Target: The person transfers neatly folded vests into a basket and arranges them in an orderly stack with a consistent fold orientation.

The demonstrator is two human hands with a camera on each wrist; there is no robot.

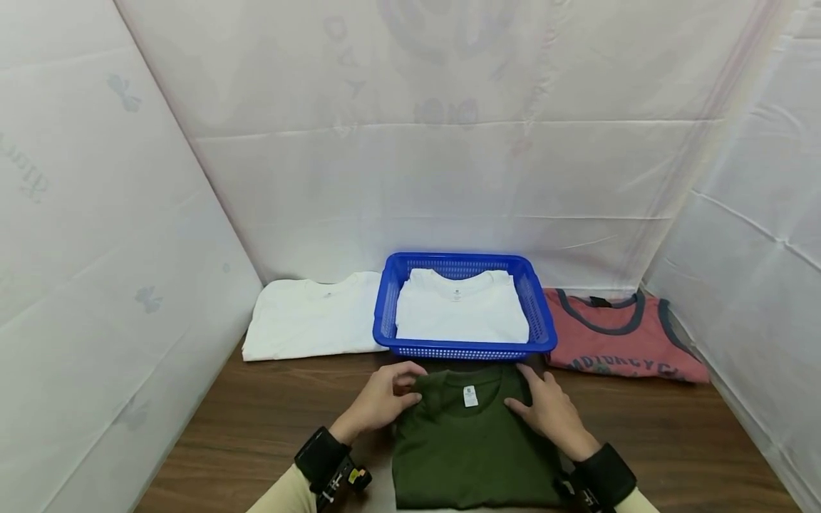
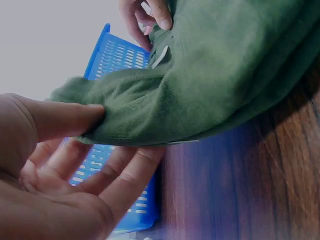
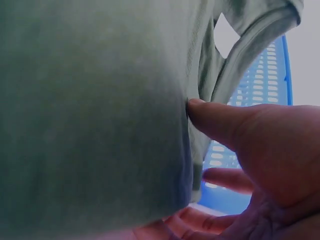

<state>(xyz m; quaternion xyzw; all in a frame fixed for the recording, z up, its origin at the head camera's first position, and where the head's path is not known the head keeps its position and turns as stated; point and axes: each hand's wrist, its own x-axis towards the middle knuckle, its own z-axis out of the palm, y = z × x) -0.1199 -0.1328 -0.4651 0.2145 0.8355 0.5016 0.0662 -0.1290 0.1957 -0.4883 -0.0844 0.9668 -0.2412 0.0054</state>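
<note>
A folded dark green T-shirt (image 1: 474, 449) with a white neck label (image 1: 470, 396) lies collar-away at the front of the table. My left hand (image 1: 378, 399) pinches its left shoulder; in the left wrist view the thumb is above the cloth (image 2: 135, 110) and the fingers are beneath, lifting that edge off the wood. On the opposite shoulder, my right hand (image 1: 548, 406) grips the shirt, its thumb over the edge and its fingers under the fabric (image 3: 100, 115) in the right wrist view. Just beyond the collar stands a blue plastic basket (image 1: 458, 349) holding a folded white T-shirt (image 1: 462, 310).
Left of the basket lies another folded white T-shirt (image 1: 314, 320). To its right is a folded red T-shirt (image 1: 622, 342) with grey trim and lettering. White sheets (image 1: 449, 185) hang behind and along both sides of the brown wooden table (image 1: 256, 427).
</note>
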